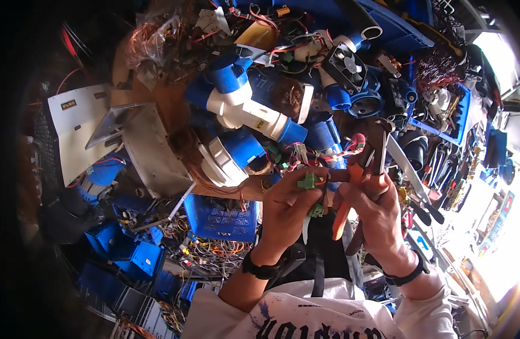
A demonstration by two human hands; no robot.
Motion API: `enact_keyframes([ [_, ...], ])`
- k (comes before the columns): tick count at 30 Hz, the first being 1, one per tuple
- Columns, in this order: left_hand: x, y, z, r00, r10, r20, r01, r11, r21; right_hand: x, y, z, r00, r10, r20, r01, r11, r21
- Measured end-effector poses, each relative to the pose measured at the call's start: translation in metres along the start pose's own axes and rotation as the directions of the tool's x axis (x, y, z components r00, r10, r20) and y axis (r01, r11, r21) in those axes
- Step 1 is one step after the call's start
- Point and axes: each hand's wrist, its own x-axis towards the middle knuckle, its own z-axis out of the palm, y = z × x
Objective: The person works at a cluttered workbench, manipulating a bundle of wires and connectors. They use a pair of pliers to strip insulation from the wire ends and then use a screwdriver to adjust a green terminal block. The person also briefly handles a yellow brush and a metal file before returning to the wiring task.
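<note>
My left hand (288, 206) is closed on a small green connector piece (308, 181), with red and white wires and a red-and-white wound part (356, 141) just above it. My right hand (378, 209), a little to the right, grips an orange-handled tool (342, 220), apparently pliers, its upper end close to the left hand's fingers. A dark brown upright part with a light metal edge (378, 147) stands above my right hand; whether my fingers touch it I cannot tell. Long metal blades with dark handles (418, 198) lie to the right.
White-and-blue pipe fittings (246, 113), a fan (344, 68) and wire bundles crowd the wooden bench (214, 192). Bent metal panels (147, 152) sit at the left. Blue crates (217, 220) and tangled cables lie below the bench. A blue tray of parts (441, 133) is at the right.
</note>
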Motion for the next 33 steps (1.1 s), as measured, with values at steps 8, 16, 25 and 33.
enact_keyframes([
  [8,0.002,0.003,0.005,0.996,0.086,-0.021,-0.078,0.968,0.238,0.017,-0.015,0.017,0.995,0.103,-0.015,-0.101,0.993,0.064],
  [16,0.004,0.028,0.033,0.930,0.367,0.033,-0.266,0.608,0.748,0.025,-0.011,0.002,0.979,0.194,0.067,-0.205,0.932,0.298],
  [25,0.012,0.033,0.045,0.850,0.482,0.214,-0.387,0.294,0.874,0.024,-0.004,-0.007,0.969,0.152,0.195,-0.219,0.894,0.390],
  [33,0.010,0.049,0.052,0.847,0.375,0.377,-0.444,0.107,0.889,0.023,-0.004,-0.008,0.950,0.188,0.251,-0.292,0.820,0.493],
])
